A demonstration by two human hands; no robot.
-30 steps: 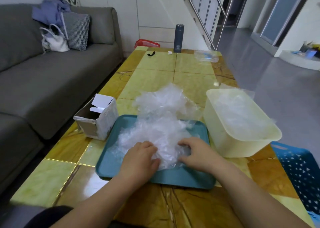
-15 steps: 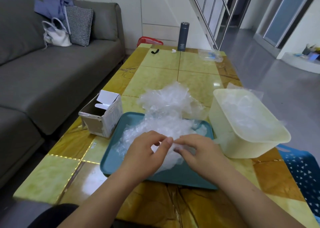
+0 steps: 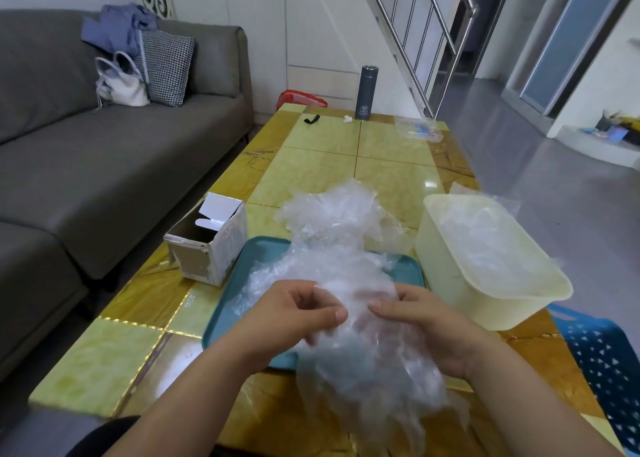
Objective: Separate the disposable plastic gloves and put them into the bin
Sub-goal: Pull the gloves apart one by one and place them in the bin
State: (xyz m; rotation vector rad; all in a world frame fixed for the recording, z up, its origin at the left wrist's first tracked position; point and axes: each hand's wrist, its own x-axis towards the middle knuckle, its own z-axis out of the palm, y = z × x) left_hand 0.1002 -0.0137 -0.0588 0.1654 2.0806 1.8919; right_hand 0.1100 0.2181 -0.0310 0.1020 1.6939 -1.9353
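A heap of clear disposable plastic gloves (image 3: pixel 329 228) lies on a teal tray (image 3: pixel 252 269) and spills past its far edge. My left hand (image 3: pixel 291 314) and my right hand (image 3: pixel 426 328) both pinch a bunch of gloves (image 3: pixel 367 363) lifted off the heap; it hangs blurred between and below them, above the tray's near edge. The pale yellow bin (image 3: pixel 446 276) stands right of the tray, with clear gloves (image 3: pixel 485 245) inside it.
An open cardboard box (image 3: pixel 211 245) sits left of the tray. At the table's far end stand a grey flask (image 3: pixel 366 92) and a clear plastic bag (image 3: pixel 419 129). A grey sofa (image 3: pixel 104 165) runs along the left. A blue perforated basket (image 3: pixel 602 370) stands low at the right.
Both hands have risen from the heap on the tray and drawn toward me, pulling a bunch of gloves up with them. The camera view has shifted slightly.
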